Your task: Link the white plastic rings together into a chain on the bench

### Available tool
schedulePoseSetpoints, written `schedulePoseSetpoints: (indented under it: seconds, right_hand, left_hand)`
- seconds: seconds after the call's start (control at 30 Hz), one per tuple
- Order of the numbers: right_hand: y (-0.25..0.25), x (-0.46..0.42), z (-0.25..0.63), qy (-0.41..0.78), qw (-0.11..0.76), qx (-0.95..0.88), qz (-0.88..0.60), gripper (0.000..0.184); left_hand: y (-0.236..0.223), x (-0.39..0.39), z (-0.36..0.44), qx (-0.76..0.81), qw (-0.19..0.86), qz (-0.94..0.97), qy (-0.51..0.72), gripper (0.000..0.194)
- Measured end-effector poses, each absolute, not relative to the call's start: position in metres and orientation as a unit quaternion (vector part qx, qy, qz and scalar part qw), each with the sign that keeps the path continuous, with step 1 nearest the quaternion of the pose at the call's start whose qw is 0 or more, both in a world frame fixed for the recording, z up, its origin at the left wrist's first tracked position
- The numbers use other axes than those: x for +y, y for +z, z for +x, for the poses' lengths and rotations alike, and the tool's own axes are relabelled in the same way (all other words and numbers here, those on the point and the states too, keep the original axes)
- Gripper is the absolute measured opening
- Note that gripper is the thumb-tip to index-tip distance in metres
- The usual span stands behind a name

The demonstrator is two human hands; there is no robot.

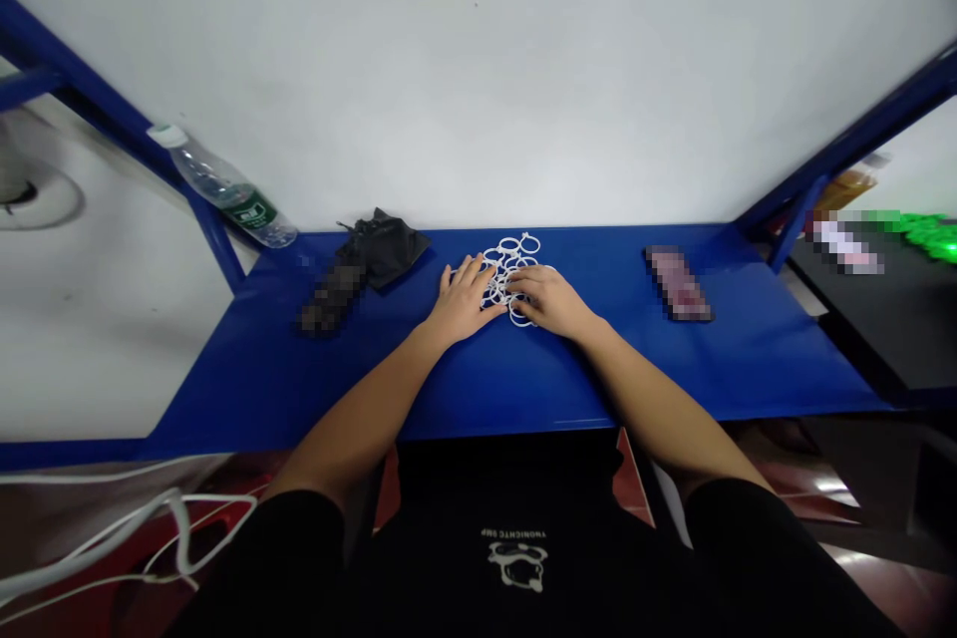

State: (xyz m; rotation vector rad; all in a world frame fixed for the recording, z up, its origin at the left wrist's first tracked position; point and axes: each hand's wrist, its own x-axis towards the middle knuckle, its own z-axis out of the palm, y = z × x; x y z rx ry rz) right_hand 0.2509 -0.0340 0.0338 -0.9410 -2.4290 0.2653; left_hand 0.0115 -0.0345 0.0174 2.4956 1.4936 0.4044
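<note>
Several thin white rings (pixel 529 243) with small nubs on their edges lie in an overlapping pile on the blue tabletop (pixel 485 379). My left hand (pixel 462 303) rests over the left side of the pile, palm down, with its fingers spread. On the right side, my right hand (pixel 551 301) lies palm down across other rings, its fingers apart and slightly bent. Neither hand appears to grip a ring. Parts of the pile are hidden under the fingers.
A black drawstring pouch (pixel 387 247) and a blurred dark object (pixel 333 299) lie to the left. Behind them a plastic bottle (pixel 231 194) leans against the blue frame. To the right is a blurred pinkish rectangular object (pixel 679 284). A black surface (pixel 882 319) adjoins farther right.
</note>
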Motion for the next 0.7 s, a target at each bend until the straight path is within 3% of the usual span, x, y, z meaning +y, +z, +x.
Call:
schedulePoseSetpoints:
  seconds: [0.37,0.7]
  right_hand:
    - [0.022,-0.015,0.260,0.074,0.274,-0.856,-0.432,0.036]
    - [0.031,-0.038,0.250,0.074,0.338,-0.836,-0.426,0.035]
  left_hand:
    - [0.011,-0.025,0.008,0.501,0.116,0.842,0.161,0.075]
    - [0.021,-0.033,0.012,0.448,0.065,0.833,0.319,0.040]
